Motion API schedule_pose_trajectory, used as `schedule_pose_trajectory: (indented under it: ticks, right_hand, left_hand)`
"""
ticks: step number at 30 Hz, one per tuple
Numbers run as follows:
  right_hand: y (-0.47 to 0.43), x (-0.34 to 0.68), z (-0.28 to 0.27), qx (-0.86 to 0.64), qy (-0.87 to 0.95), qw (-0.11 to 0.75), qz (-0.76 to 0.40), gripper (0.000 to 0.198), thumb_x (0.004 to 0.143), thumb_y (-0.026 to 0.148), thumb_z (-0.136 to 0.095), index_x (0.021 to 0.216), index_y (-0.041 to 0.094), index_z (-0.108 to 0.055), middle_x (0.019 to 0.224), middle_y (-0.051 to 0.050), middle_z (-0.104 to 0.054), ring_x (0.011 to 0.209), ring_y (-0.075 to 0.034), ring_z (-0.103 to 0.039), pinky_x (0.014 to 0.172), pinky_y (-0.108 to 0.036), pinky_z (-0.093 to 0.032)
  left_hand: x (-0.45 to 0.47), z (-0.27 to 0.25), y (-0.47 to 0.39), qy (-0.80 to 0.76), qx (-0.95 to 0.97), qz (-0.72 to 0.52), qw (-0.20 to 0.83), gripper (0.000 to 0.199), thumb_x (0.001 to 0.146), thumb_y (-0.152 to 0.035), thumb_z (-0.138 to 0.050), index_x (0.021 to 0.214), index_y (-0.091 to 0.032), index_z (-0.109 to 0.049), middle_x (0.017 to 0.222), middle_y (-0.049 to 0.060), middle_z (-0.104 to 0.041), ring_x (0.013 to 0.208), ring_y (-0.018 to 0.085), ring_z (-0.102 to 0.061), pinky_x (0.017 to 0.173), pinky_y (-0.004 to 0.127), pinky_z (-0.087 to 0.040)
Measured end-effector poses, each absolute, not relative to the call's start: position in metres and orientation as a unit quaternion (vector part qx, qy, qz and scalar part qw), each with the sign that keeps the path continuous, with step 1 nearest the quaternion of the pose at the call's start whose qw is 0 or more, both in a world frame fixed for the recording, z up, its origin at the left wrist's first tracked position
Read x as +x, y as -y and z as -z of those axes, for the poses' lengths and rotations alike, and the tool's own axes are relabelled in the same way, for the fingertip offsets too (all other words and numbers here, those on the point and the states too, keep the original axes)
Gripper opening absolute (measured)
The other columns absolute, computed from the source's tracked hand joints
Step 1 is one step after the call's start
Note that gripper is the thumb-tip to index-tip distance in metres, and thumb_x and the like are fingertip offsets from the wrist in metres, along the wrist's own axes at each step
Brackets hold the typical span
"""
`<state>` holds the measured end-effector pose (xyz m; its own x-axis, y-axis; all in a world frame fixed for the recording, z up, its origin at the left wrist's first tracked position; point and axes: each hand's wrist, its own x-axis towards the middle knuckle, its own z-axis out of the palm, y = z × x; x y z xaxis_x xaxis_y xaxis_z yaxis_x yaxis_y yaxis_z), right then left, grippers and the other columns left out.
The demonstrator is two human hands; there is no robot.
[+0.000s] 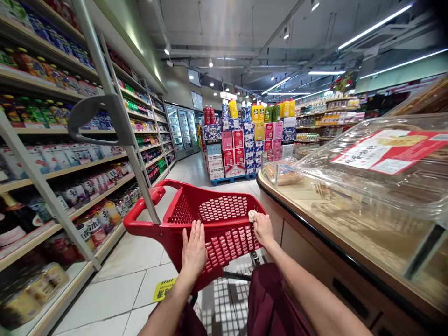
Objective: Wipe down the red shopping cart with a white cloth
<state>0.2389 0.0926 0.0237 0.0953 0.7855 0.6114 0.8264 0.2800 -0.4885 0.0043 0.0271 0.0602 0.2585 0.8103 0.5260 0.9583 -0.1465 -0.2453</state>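
A red plastic shopping cart [224,210] stands side-on in front of me, with its red push handle [136,214] at the left. My left hand [194,249] lies flat against the cart's near rim, fingers stretched out and holding nothing. Over the rim at the cart's right end, my right hand [262,228] is closed round a crumpled whitish cloth [252,215], which pokes out beside the fingers. The cloth touches the rim. A grey metal pole with a grey plastic loop [94,119] rises from the cart's handle end.
Shelves of bottled and canned drinks [94,186] line the left. A display counter [315,261] with clear plastic food boxes [392,154] stands close on the right. Ahead are stacked drink cartons [241,149] and glass-door fridges [182,126]. A yellow sign [164,289] lies on the tiled floor.
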Motion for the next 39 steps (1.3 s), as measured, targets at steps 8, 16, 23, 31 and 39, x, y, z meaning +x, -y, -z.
schedule_pose_trajectory:
  ticks: [8,16,23,31,39]
  right_hand:
    - [-0.093,0.239,-0.018,-0.502,0.756,0.419,0.037,0.049,0.069,0.005,-0.037,0.112,0.019,-0.056,0.115,-0.005,-0.056,0.108,-0.02,-0.046,0.096,-0.038,-0.032]
    - [-0.091,0.224,-0.014,-0.488,0.759,0.43,0.035,0.053,0.068,0.005,-0.038,0.116,0.019,-0.053,0.12,-0.006,-0.054,0.113,-0.02,-0.042,0.099,-0.04,-0.028]
    - [-0.094,0.245,-0.02,-0.6,0.667,0.441,0.026,0.046,0.072,0.006,-0.034,0.111,0.014,-0.056,0.111,-0.009,-0.059,0.106,-0.021,-0.048,0.095,-0.041,-0.031]
    - [-0.09,0.217,-0.018,-0.466,0.773,0.429,0.047,0.051,0.071,0.005,-0.036,0.116,0.02,-0.054,0.119,-0.004,-0.056,0.111,-0.02,-0.045,0.097,-0.037,-0.031]
    - [-0.089,0.185,-0.024,-0.459,0.765,0.45,0.041,0.051,0.069,0.005,-0.037,0.115,0.019,-0.054,0.116,-0.006,-0.056,0.108,-0.02,-0.046,0.096,-0.039,-0.03]
  left_hand:
    - [0.022,-0.058,-0.031,0.586,-0.762,0.116,0.249,0.063,0.069,-0.012,-0.035,0.131,-0.008,-0.032,0.141,0.009,-0.029,0.133,0.019,-0.016,0.11,0.045,-0.006]
    - [0.038,-0.055,-0.035,0.555,-0.794,0.1,0.226,0.059,0.073,-0.012,-0.032,0.132,-0.01,-0.031,0.141,0.009,-0.03,0.132,0.019,-0.019,0.109,0.044,-0.007]
    - [0.039,-0.053,-0.034,0.56,-0.794,0.069,0.227,0.058,0.075,-0.014,-0.031,0.133,-0.01,-0.029,0.142,0.008,-0.026,0.133,0.019,-0.017,0.109,0.045,-0.007]
    - [0.028,-0.055,-0.033,0.583,-0.769,0.079,0.248,0.061,0.073,-0.016,-0.034,0.133,-0.007,-0.028,0.143,0.01,-0.023,0.134,0.021,-0.013,0.109,0.046,-0.007]
    - [0.022,-0.057,-0.032,0.572,-0.777,0.084,0.25,0.06,0.073,-0.016,-0.033,0.132,-0.007,-0.031,0.141,0.011,-0.027,0.133,0.021,-0.017,0.109,0.046,-0.008]
